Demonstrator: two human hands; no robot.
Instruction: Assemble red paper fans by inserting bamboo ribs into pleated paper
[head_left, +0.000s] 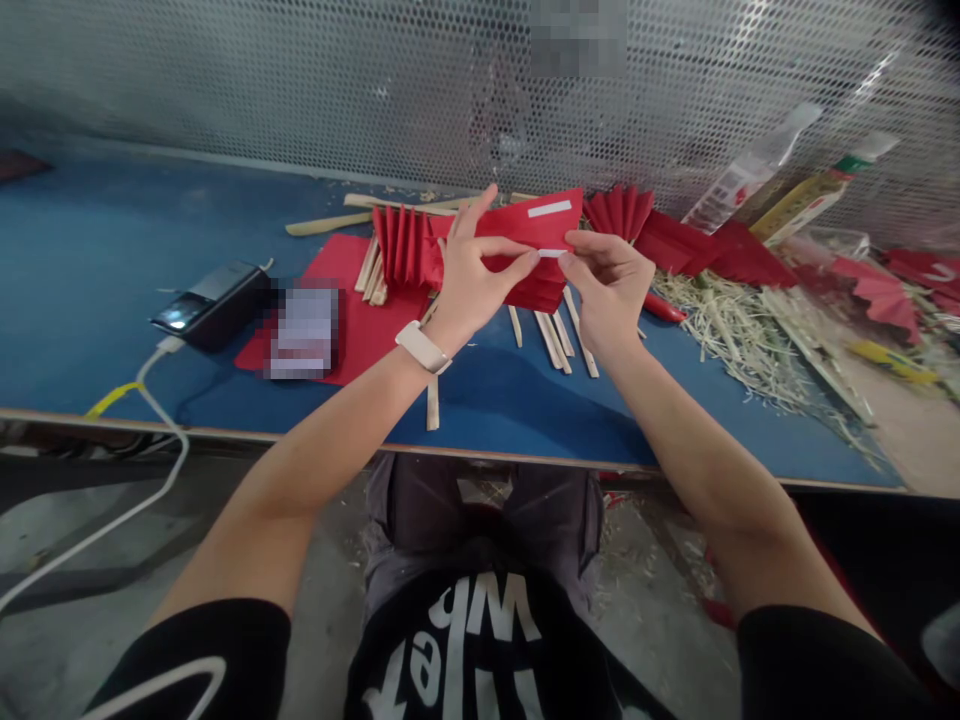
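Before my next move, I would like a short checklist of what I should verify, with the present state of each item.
1. Lower white strip under control: ok, fingertips of the left hand and right hand are at its two ends.
2. Upper white strip on the red paper: ok, it lies near the top edge.
3. Lower strip firmly stuck: cannot tell, fingers cover its ends.
4. Table below the hands free of loose pieces: not ok, wooden sticks lie there.
5. Clear bottle away from the hands: ok, it stands apart, toward the mesh panel.
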